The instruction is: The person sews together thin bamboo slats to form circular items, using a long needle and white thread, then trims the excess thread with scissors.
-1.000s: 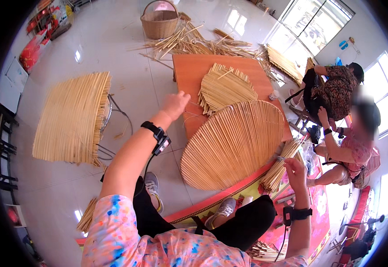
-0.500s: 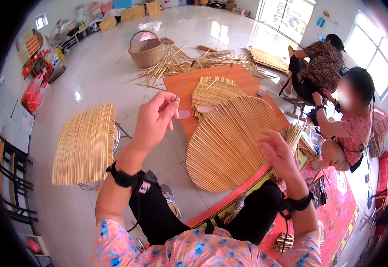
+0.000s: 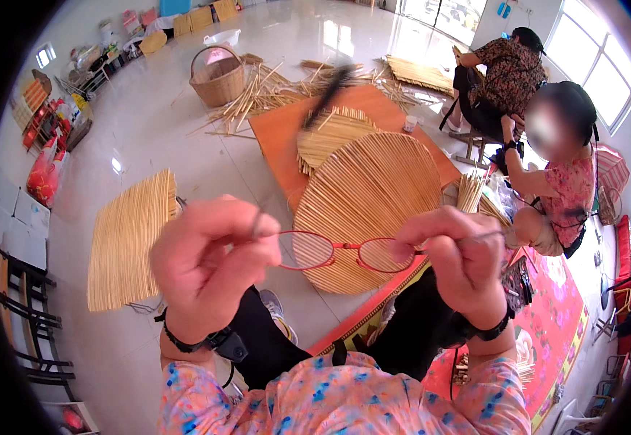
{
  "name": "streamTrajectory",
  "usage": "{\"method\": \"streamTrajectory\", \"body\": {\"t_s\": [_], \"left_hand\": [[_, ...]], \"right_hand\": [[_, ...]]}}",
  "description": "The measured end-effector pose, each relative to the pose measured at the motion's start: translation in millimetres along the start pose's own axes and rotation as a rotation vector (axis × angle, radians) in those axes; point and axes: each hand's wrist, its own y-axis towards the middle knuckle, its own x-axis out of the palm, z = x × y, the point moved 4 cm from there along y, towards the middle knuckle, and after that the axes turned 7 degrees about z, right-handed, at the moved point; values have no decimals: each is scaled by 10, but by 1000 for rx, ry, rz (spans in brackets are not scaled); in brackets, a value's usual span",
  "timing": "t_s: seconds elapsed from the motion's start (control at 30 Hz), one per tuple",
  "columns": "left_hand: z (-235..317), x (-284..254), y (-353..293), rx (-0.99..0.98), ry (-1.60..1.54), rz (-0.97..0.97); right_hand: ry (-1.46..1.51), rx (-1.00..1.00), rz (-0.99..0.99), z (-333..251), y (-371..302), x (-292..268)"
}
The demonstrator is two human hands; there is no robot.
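A pair of red-framed eyeglasses (image 3: 345, 246) is held up in front of me, lenses side by side. My left hand (image 3: 210, 261) pinches one temple arm near its hinge. On the other side, my right hand (image 3: 454, 257) grips the other temple, a finger overlapping the edge of the right lens. Below and beyond the glasses lies a large round mat of straw-coloured sticks (image 3: 373, 181). It overlaps a smaller round stick mat (image 3: 330, 141) on an orange-brown board (image 3: 272, 138). A dark blurred shape (image 3: 328, 94) shows above the smaller mat; I cannot tell what it is.
A squarish stick mat (image 3: 131, 239) stands at left. Loose sticks (image 3: 257, 90) lie on the floor beside a wicker basket (image 3: 218, 80). Two people (image 3: 558, 170) sit at right. A white cup (image 3: 410, 124) stands on the board. A red floral mat (image 3: 547, 304) spreads at lower right.
Both hands have come closer and lower. My right hand, free before, has taken hold of the glasses, which hung from my left hand. The view has shifted slightly.
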Motion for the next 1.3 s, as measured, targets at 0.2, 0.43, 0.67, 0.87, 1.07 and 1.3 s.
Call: {"method": "streamTrajectory", "body": {"t_s": [0.2, 0.43, 0.67, 0.87, 1.07, 1.3], "left_hand": [[260, -6, -100, 230, -216, 41], [143, 31, -134, 224, -188, 28], [471, 119, -117, 505, -86, 61], [829, 76, -297, 527, 45, -15], [756, -23, -416, 586, -159, 22], [655, 6, -269, 667, 1, -70]], "right_hand": [[-122, -420, 7, -445, 61, -118], [-168, -254, 127, -322, -12, -102], [-127, -592, 51, -586, 7, -168], [-115, -590, -62, -995, -4, -196], [-263, -539, -290, -1094, -88, -250], [-64, -704, -53, -870, -47, -220]]}}
